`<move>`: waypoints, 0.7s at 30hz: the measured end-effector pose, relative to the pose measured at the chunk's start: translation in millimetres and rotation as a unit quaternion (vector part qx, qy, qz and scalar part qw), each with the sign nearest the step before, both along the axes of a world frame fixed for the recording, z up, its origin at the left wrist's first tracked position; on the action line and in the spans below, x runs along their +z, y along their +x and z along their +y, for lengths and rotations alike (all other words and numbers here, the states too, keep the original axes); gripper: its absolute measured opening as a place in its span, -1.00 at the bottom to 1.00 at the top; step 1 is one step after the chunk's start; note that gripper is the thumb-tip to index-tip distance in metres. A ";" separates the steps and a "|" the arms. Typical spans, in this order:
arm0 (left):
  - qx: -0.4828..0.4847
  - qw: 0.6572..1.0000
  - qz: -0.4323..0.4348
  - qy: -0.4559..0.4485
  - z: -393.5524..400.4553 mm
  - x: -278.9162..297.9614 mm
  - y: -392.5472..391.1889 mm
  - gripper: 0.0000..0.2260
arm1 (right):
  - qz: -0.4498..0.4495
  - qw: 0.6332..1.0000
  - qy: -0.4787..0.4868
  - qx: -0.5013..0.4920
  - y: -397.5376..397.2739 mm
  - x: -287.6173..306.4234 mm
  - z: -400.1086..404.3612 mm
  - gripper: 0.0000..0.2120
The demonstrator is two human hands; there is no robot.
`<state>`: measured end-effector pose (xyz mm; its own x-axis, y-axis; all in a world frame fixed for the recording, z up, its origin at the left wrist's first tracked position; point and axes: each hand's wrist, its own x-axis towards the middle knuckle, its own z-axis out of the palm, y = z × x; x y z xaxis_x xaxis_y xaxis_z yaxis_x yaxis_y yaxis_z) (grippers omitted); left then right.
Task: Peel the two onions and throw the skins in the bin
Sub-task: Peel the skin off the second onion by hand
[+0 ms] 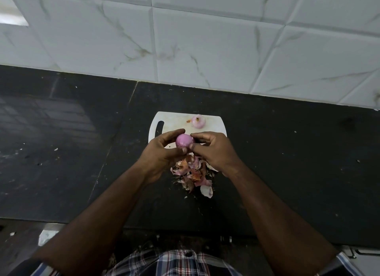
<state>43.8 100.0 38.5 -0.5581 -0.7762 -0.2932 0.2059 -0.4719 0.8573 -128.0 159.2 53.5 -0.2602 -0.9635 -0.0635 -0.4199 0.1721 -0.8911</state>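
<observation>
Held onion: I have the onion in hand up between both hands over the near half of the cutting board; it looks smooth and pink, so I judge it nearly or fully peeled.
Left hand: my left hand cups the onion from the left, fingers curled round it, thumb on the underside.
Right hand: my right hand pinches at the onion's right side with fingertips and thumb; whether a last strip of skin sits under those fingertips I cannot tell, as the fingers cover that spot.
Second onion: the peeled onion rests alone at the far edge of the board, well apart from my hands.
Skins: the skin pile lies below my hands, partly on the board's near edge and partly spilled onto the dark surface.
Bin: not in view.
Risk, slip: a bare onion is slick; a hard pinch from the right could squirt it out of the left hand's cup and send it rolling off the surface.
Risk, scatter: the dry skins are light and already straddle the board edge; a wrist brushing them would spread flakes further.
Risk, leftovers: small flecks on the surface are easily missed when I gather for the bin.
</observation>
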 end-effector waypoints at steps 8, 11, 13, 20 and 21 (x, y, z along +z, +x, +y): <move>0.005 0.996 -0.052 -0.065 1.2 -2.6 -2.3 -0.50 | 0.069 0.998 0.007 -0.010 -2.3 4.6 -3.3 -0.70; 0.005 0.992 -0.072 -0.106 4.9 1.8 -4.2 -0.50 | 0.059 0.998 0.011 -0.019 -4.8 6.6 -1.8 -0.70; 0.009 0.989 -0.081 -0.126 7.3 5.4 -5.8 -0.50 | 0.031 0.999 0.021 -0.011 -4.4 7.0 0.0 -0.64; -0.001 0.976 -0.127 -0.175 11.8 8.6 -7.0 -0.46 | 0.076 0.997 0.016 -0.010 -2.0 8.5 0.4 -0.73; -0.002 0.974 -0.134 -0.183 12.7 9.6 -7.3 -0.47 | 0.084 0.996 0.014 -0.012 -1.5 8.3 0.2 -0.75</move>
<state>36.5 112.7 48.1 -0.5035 -0.8536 -0.1335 -0.0500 -0.1255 0.9908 -129.5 159.3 61.8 -0.2916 -0.9555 -0.0441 -0.5587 0.2075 -0.8030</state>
